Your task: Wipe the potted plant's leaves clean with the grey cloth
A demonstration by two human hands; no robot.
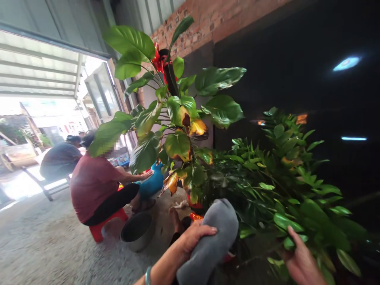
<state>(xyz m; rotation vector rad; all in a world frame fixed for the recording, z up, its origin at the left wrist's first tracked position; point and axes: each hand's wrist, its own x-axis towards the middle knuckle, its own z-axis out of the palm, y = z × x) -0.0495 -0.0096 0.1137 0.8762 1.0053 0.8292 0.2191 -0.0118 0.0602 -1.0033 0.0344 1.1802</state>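
Observation:
A folded grey cloth point(215, 233) is gripped in my left hand point(196, 235), with the thumb pressed over it and a light blue bangle on the wrist. At the lower right, my right hand point(303, 259) has its index finger stretched out against the small green leaves point(287, 221) of a bushy potted plant point(267, 178). Its other fingers are partly hidden, and I see nothing gripped in it. Behind the cloth rises a tall, large-leaved plant point(178, 144) tied with a red ribbon point(159, 59). Some of its lower leaves are yellow and brown.
To the left, a person in a red shirt point(95, 182) sits on a red stool point(108, 223), a hand on a blue object point(152, 182). A dark basin point(138, 231) stands on the concrete floor. Farther back another person point(59, 158) bends near the open doorway. A dark glossy panel point(297, 71) fills the right.

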